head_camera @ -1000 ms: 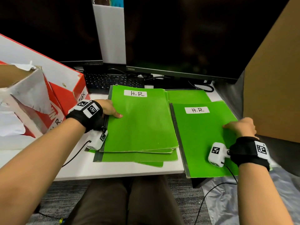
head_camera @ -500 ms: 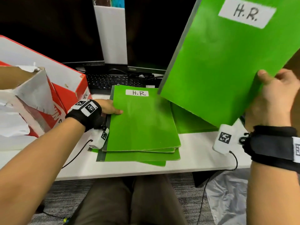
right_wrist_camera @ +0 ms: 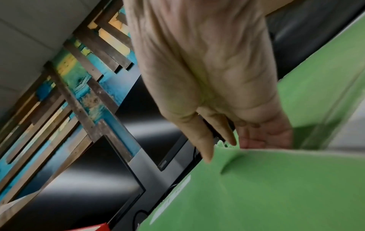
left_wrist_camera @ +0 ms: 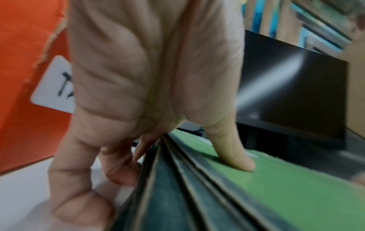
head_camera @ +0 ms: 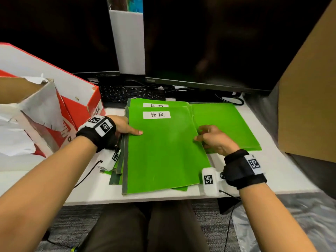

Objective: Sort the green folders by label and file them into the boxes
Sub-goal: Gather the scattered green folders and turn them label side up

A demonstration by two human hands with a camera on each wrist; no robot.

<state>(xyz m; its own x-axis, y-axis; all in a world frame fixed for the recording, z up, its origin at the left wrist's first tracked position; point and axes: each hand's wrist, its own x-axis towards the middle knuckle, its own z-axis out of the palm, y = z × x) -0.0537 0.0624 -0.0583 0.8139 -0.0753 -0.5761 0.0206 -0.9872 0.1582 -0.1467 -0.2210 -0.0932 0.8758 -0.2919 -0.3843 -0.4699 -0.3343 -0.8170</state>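
Note:
A stack of green folders (head_camera: 163, 151) lies mid-desk, and the top one bears a white "H.R." label (head_camera: 156, 114). A second "H.R." label (head_camera: 155, 105) peeks out behind it. My left hand (head_camera: 130, 130) grips the stack's left spine edge, with the thumb (left_wrist_camera: 237, 159) pressed on top and the fingers (left_wrist_camera: 122, 170) curled against the spines. My right hand (head_camera: 201, 136) pinches the top folder's right edge, thumb (right_wrist_camera: 204, 148) above and fingers beneath. Another green folder (head_camera: 227, 124) lies flat to the right, its label out of sight.
A red box (head_camera: 81, 104) marked "TASK" stands at the left, with a torn red-and-white box (head_camera: 36, 115) in front of it. A large cardboard box (head_camera: 309, 106) stands at the right. Two dark monitors (head_camera: 200, 51) and a keyboard (head_camera: 127, 93) line the back of the desk.
My right hand lifted the H.R. folder from the right side of the desk, swung it up, and laid it on the left stack. The left hand stayed at the stack's edge.

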